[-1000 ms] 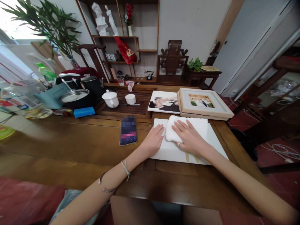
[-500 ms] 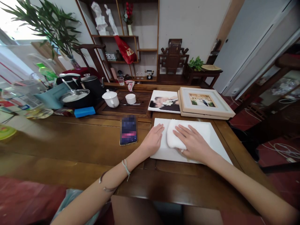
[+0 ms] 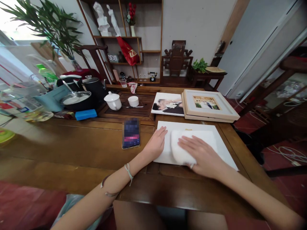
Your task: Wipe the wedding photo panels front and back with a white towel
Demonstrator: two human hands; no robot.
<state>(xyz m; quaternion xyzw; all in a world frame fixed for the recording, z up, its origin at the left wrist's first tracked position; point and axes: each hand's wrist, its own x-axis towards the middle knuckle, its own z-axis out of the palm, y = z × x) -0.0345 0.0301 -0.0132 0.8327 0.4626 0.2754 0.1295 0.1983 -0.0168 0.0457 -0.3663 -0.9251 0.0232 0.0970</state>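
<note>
My left hand (image 3: 157, 142) lies open along the left part of a flat white panel (image 3: 223, 151), its fingers stretched toward the far side. Under my right hand (image 3: 203, 153) is a folded white cloth (image 3: 178, 150), pressed flat on the panel. The right fingers lie over the cloth and the thumb sits at its near edge; motion blurs this hand a little. A small gold-coloured mark (image 3: 188, 129) shows on the panel just beyond the cloth. The cloth and right hand cover the panel's middle.
Behind the panel lie a photo print (image 3: 168, 104) and a framed photo (image 3: 213, 105) on another frame. A phone (image 3: 131, 134) rests left of my left hand. A lidded white cup (image 3: 112, 101), a small white bowl (image 3: 133, 101) and a blue block (image 3: 85, 114) stand farther left.
My right hand has slid the cloth toward me and slightly right across the panel. The gold-coloured mark is now uncovered. My left hand has stayed in place.
</note>
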